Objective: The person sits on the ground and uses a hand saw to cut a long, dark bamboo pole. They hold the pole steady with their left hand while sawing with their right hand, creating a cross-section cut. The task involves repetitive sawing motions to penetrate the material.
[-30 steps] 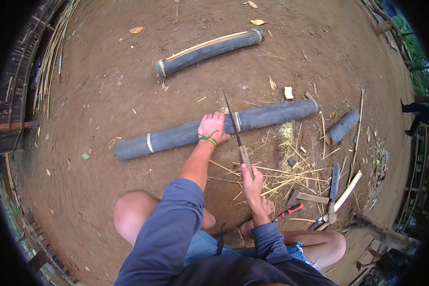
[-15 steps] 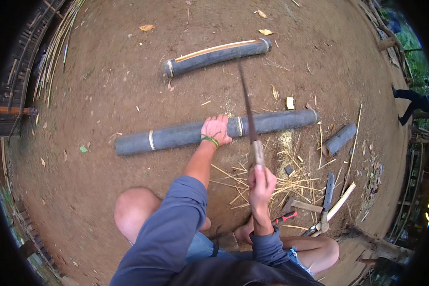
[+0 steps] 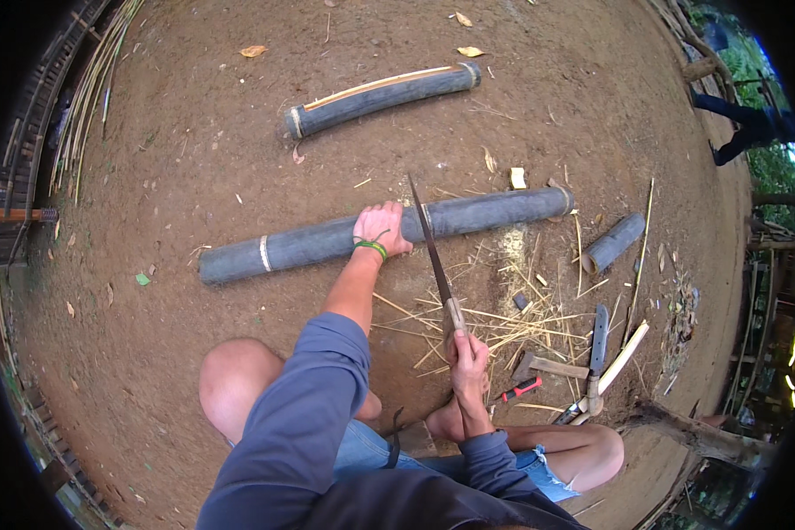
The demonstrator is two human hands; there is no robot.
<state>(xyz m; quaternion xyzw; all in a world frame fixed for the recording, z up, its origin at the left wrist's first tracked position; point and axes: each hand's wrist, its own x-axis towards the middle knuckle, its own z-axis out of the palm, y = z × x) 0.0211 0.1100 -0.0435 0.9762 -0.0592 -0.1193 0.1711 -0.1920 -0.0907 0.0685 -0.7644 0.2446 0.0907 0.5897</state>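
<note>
A long dark bamboo pole (image 3: 495,215) lies crosswise on the ground in front of me, with pale rings at its nodes. My left hand (image 3: 382,227) is wrapped over its middle, pressing it from above; a green band circles that wrist. In my right hand (image 3: 468,362) is the wooden handle of a handsaw (image 3: 437,262). Its narrow dark blade crosses the bamboo at the node just right of my left hand, the tip reaching slightly past the far side. Whether the teeth have cut into the bamboo cannot be made out.
Farther off lies another bamboo length (image 3: 389,94) with a slit along it. At right are a short bamboo piece (image 3: 614,241), thin strips (image 3: 503,333), a hatchet (image 3: 552,367), a red-handled tool (image 3: 521,389) and a large knife (image 3: 599,340). A person (image 3: 742,124) is at the far right.
The saw has come back toward me, so its tip is now close to the bamboo's far side. My left hand keeps its place on the pole. The whole view has shifted slightly.
</note>
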